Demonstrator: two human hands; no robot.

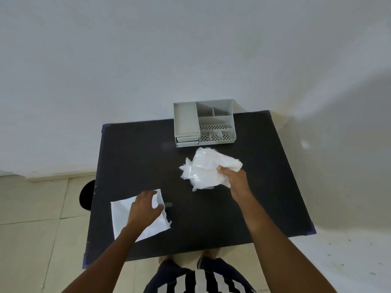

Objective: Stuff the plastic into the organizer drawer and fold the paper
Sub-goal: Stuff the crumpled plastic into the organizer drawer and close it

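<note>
A crumpled wad of clear-white plastic (206, 168) sits mid-table, and my right hand (233, 178) grips its right side. A white paper sheet (127, 216) lies flat at the front left of the black table (148, 157). My left hand (143, 210) rests on the sheet, fingers curled over its right edge near the top corner. The grey desk organizer (204, 122) stands at the table's far edge, just beyond the plastic. Its two small drawers (187, 141) at the front left look shut.
The organizer's top has several open compartments, some with perforated floors. A white wall rises right behind the table. A round black object (85, 195) sits on the tiled floor left of the table. My feet and striped clothing show below the near edge.
</note>
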